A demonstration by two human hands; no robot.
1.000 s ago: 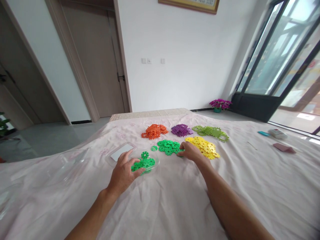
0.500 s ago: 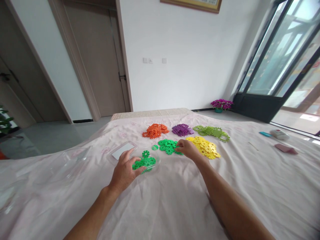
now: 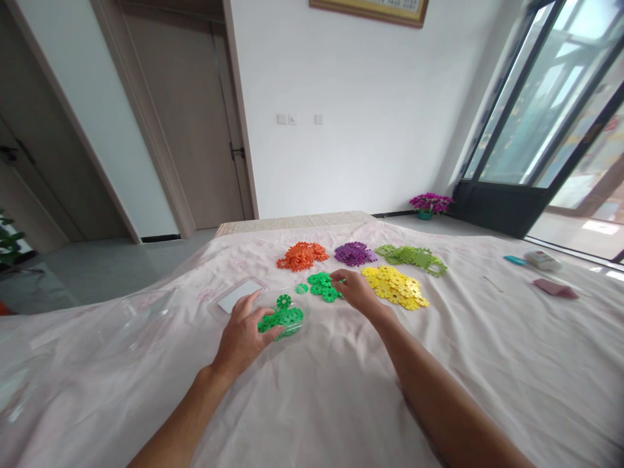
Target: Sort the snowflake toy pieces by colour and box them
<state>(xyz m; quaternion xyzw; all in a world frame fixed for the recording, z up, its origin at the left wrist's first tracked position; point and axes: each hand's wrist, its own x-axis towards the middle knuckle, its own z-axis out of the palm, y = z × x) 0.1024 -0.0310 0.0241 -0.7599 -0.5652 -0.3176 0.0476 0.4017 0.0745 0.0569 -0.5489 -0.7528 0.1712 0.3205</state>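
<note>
My left hand (image 3: 244, 330) curves around the near left side of a clear plastic box (image 3: 306, 317), thumb and fingers on its rim. Green snowflake discs (image 3: 287, 318) lie heaped inside, and one notched disc stands out at the far side of the heap. My right hand (image 3: 358, 290) has its thumb and fingers pinched at a green disc, on the right edge of a loose green pile (image 3: 322, 286); the fingers partly hide it. A single green disc (image 3: 301, 288) lies between box and pile.
Behind are orange (image 3: 302, 256), purple (image 3: 355, 253) and light green piles (image 3: 412, 257); a yellow pile (image 3: 394, 287) lies right of my right hand. A clear lid with a white label (image 3: 240, 296) lies by the box. More clear containers (image 3: 131, 318) stand left on the cloth (image 3: 312, 403).
My right hand has shifted a little to the left over the green pile, its fingers still pinched. My left hand stays on the box.
</note>
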